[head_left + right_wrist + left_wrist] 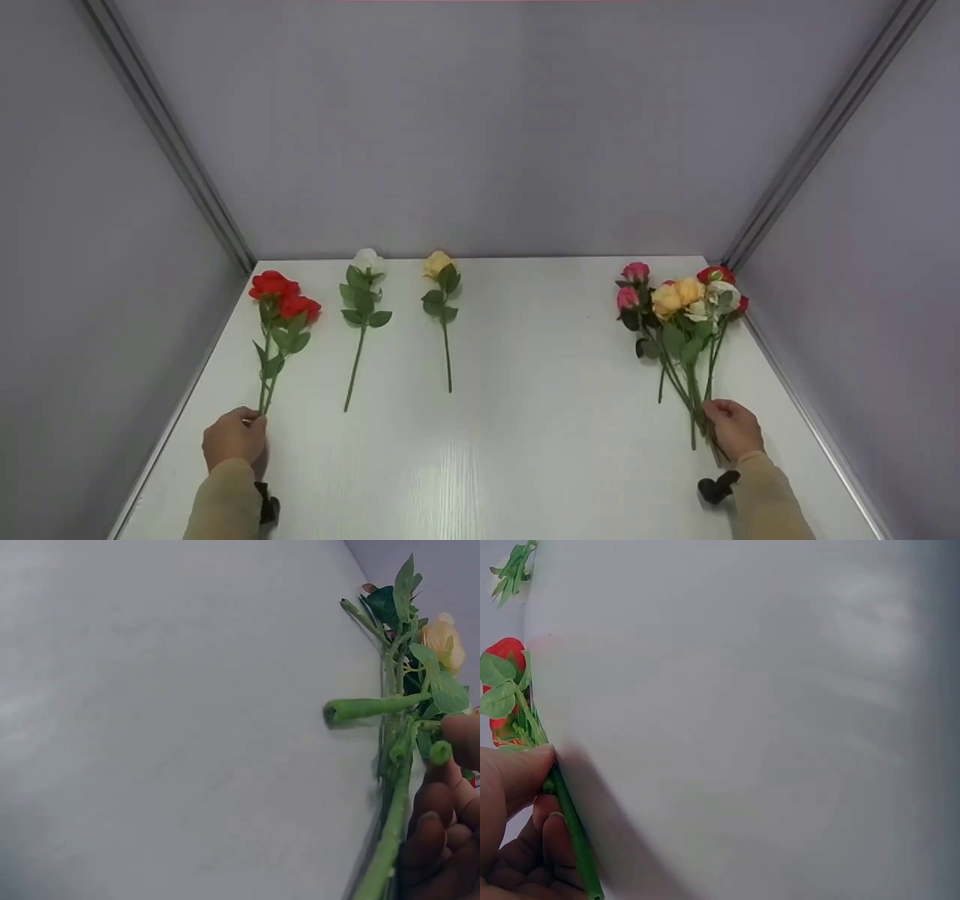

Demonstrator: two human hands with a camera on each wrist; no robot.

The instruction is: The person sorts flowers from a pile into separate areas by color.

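My left hand (235, 436) pinches the lower stems of two red roses (274, 286) at the table's left side. In the left wrist view, thumb and finger grip a green stem (576, 840), its cut end pointing down past the hand. On the right, my right hand (735, 427) pinches a flower stem (441, 752) at the lower end of a mixed bunch; which bloom it belongs to is hidden. That bunch holds yellow roses (677, 295), pink roses (635, 272), white blooms (721, 294) and red ones (715, 275), their stems crossing.
A white rose (367, 261) and a yellow rose (439, 264) lie apart, stems toward me, on the white table (525, 420). Grey panels (480, 135) wall in the back and both sides. A dark strap piece (718, 487) sits by the right wrist.
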